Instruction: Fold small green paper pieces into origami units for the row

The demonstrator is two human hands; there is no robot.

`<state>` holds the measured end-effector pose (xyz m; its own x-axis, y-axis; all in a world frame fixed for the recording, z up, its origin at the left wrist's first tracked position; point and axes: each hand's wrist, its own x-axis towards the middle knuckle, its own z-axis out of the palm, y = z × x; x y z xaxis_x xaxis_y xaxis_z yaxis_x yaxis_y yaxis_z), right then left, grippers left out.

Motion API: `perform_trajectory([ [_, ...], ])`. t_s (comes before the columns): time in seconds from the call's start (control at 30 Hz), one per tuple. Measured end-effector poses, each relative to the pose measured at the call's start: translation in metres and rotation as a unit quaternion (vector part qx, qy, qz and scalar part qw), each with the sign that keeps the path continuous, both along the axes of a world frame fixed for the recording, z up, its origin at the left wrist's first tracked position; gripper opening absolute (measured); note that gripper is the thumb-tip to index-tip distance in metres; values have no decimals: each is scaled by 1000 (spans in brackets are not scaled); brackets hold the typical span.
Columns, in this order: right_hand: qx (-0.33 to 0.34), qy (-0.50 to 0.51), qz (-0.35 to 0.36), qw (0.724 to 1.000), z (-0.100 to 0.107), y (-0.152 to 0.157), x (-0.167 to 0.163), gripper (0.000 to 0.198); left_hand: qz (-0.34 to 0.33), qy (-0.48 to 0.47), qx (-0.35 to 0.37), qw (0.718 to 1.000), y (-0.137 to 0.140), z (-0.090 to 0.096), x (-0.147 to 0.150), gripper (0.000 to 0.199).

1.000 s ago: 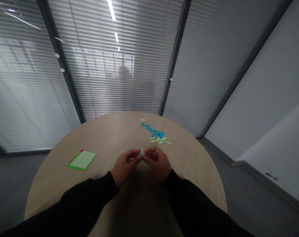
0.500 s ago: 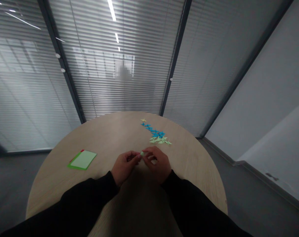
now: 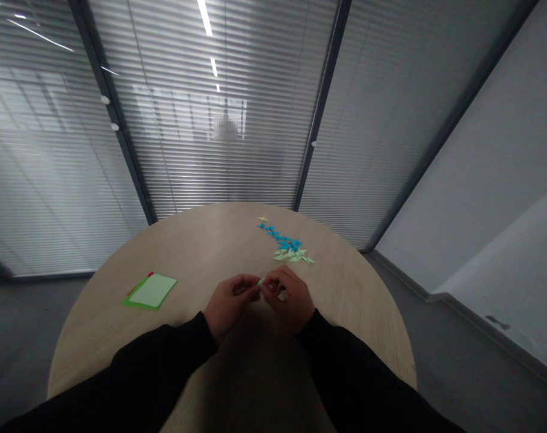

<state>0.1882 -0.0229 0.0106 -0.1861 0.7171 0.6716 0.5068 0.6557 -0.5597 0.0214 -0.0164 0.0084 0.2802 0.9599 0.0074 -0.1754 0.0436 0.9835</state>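
Observation:
Between my fingertips is a small piece of folded pale green paper (image 3: 261, 281), mostly covered by the fingers. My left hand (image 3: 230, 304) is closed, pinching its left side between thumb and forefinger. From the other side my right hand (image 3: 290, 299) pinches the same paper with thumb and fingers. Just beyond my right hand lie several pale green folded paper stars (image 3: 295, 256). Several blue folded paper stars (image 3: 282, 239) trail away from these, with a yellow paper star (image 3: 263, 219) at the far end.
On the left of the round wooden table (image 3: 201, 240) lies a stack of paper sheets (image 3: 153, 291), pale green on top with brighter green and red edges beneath. Glass panels with blinds (image 3: 223, 174) stand behind the table, and a white wall (image 3: 490, 198) is at the right.
The green paper has turned slightly between my fingertips and now shows as a thinner, slanted sliver. Both hands stay in nearly the same place. The stars and sheets have not moved.

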Motion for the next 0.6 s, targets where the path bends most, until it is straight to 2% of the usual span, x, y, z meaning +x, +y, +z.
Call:
perform_trajectory([
  [0.17,86,-118,7,989,0,-4,-2,8,12,-80,-38,996,-2,-2,3,31],
  [0.3,135,-201,-40,969,-4,-4,-1,13,12,-158,-88,984,-5,-2,5,32],
  [0.47,174,-241,-64,953,-6,-3,0,16,-14,-196,-118,974,-3,1,4,24],
  [0.6,208,-266,-55,940,-6,-4,-1,15,-4,-209,-141,968,-1,-1,3,26],
])
